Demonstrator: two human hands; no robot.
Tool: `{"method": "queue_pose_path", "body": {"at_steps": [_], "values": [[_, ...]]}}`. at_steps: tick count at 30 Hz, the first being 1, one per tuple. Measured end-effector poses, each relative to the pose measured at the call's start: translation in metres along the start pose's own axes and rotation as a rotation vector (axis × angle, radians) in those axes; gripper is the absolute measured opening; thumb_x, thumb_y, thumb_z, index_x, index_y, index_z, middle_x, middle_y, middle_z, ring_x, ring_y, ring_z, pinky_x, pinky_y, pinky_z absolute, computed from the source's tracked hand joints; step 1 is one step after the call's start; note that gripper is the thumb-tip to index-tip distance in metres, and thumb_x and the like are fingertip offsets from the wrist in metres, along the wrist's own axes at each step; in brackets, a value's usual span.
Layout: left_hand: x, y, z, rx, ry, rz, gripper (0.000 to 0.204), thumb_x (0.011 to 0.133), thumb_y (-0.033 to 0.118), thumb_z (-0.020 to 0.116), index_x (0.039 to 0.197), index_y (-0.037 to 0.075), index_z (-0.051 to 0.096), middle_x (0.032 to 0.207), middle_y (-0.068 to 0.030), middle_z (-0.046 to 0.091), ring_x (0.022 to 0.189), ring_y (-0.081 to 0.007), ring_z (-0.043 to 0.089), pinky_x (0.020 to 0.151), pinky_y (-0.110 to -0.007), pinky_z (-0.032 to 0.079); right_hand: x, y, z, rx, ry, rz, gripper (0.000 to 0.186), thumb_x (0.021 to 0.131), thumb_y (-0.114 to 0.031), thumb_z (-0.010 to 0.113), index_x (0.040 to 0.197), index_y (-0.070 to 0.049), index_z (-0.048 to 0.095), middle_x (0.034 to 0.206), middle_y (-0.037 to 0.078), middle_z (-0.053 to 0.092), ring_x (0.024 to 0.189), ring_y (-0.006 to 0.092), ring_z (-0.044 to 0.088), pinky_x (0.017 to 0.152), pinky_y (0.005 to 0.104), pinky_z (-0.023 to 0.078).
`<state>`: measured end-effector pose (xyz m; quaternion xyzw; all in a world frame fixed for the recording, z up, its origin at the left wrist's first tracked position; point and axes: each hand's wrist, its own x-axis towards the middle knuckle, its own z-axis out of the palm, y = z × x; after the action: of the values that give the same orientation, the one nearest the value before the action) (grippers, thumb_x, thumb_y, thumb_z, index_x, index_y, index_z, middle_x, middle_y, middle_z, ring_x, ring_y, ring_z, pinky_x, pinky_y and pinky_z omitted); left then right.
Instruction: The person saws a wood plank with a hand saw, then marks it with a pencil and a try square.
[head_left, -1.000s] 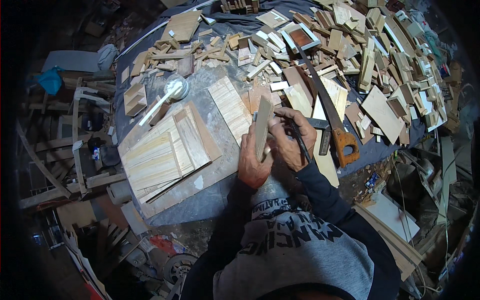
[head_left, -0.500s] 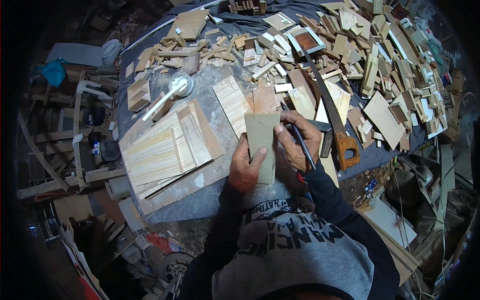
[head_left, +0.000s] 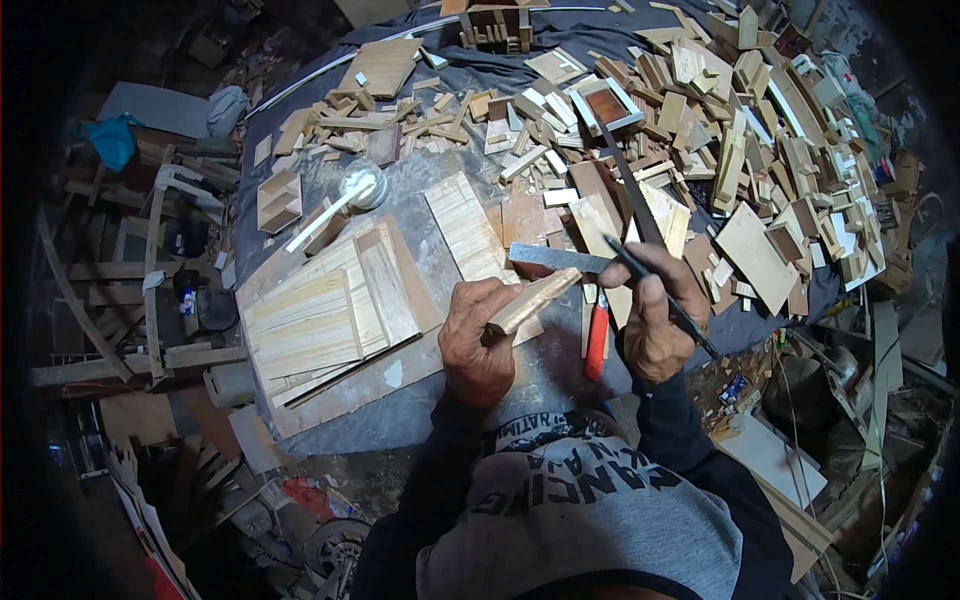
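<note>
Wood block, likely light, stiff and best edge-held, is pinched by left hand, pen by right hand at 3 o'clock.

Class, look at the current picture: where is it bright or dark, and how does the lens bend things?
Head view: the pale boards are brightly lit, while shadow partly covers the right hand; head view: the clutter at left is dim, the corners black; head view: the table has a bowed outline.
</note>
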<state>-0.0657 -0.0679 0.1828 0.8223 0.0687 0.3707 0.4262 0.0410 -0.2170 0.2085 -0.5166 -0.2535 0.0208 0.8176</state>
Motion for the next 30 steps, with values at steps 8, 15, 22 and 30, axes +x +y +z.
{"method": "queue_pose_path", "body": {"at_steps": [8,15,22,30], "values": [[-0.004,-0.005,0.005,-0.133,0.028,-0.077,0.035,0.074,-0.012,0.07,0.107,0.0,0.066,0.098,-0.013,0.062,0.091,-0.0257,0.063,0.077,-0.033,0.052,0.006,0.002,-0.002,0.027,-0.145,-0.128,0.018,0.085,-0.011,0.068,0.1,-0.002,0.063,0.086,0.016,0.066,0.086,0.0289,0.065,0.103,0.0612,0.039],[-0.008,-0.008,0.005,-0.188,0.02,-0.173,0.025,0.079,-0.01,0.068,0.102,-0.003,0.065,0.097,-0.0135,0.061,0.091,-0.0258,0.063,0.079,-0.033,0.05,0.012,0.011,0.004,0.125,-0.185,-0.136,0.017,0.08,-0.002,0.066,0.097,0.003,0.065,0.091,0.02,0.068,0.089,0.0276,0.067,0.091,0.0478,0.052],[-0.002,0.011,0.001,-0.33,-0.05,-0.3,0.019,0.088,-0.005,0.06,0.106,-0.005,0.06,0.105,-0.0133,0.059,0.092,-0.0206,0.065,0.079,-0.031,0.057,0.011,0.011,0.005,0.139,-0.169,-0.028,0.016,0.08,-0.002,0.066,0.095,0.004,0.065,0.089,0.021,0.067,0.084,0.0252,0.066,0.076,0.0379,0.053],[0.0,0.015,-0.003,-0.392,-0.145,-0.375,0.027,0.09,-0.006,0.052,0.117,-0.008,0.054,0.109,-0.0153,0.059,0.094,-0.0216,0.066,0.079,-0.032,0.058,0.013,0.017,0.005,0.073,-0.164,-0.041,0.017,0.081,-0.005,0.066,0.095,0.005,0.065,0.088,0.021,0.068,0.082,0.0244,0.066,0.075,0.0349,0.053]]}}
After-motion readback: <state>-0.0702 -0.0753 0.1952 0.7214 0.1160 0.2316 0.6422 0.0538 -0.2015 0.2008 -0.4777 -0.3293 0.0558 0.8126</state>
